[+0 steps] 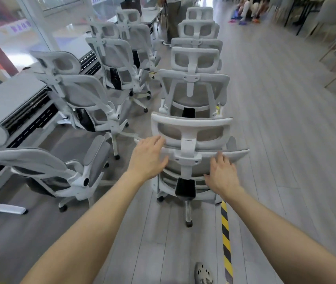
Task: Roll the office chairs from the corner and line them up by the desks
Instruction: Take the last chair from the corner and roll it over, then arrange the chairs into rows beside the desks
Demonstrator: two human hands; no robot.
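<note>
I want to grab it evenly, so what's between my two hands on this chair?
In the head view, the white center post carrying the headrest runs between the left hand and right hand, with the backrest's grey mesh behind it.

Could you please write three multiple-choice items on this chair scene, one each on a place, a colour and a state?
1. Where is the striped tape?
A. On the floor, right of the nearest chair
B. On the desk
C. Across a headrest

2. What colour are the chair frames?
A. Red
B. White
C. Green

3. How are the hands placed?
A. Both in the air, well clear of the chair
B. Left on the desk
C. Both open on the nearest chair's back

Key: 1 A, the yellow-black strip runs along the floor by the chair's base. 2 B, every frame is white with grey mesh. 3 C, the left hand and right hand lie spread against the backrest.
</note>
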